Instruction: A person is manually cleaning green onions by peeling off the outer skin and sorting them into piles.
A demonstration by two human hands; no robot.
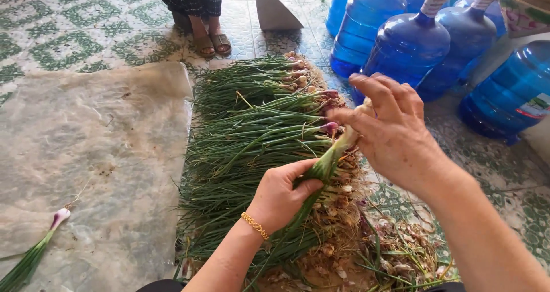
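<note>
The left hand (281, 196) is clenching its grip around the green stalks of a scallion (326, 163), holding it above the scallion pile (252, 137) on the floor. The right hand (389, 134) is pinching the bulb end. Blue water jugs (409, 46) are standing just beside the pile.

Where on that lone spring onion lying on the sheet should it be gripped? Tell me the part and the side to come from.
Probably best: grip the lone spring onion low on its green stalk, just below the pale purple bulb, where the leaves are bunched firm. It lies flat on the plastic sheet, bulb up and to the right, leaves running off the bottom-left edge, so come from above with fingers across the stalk.
</note>
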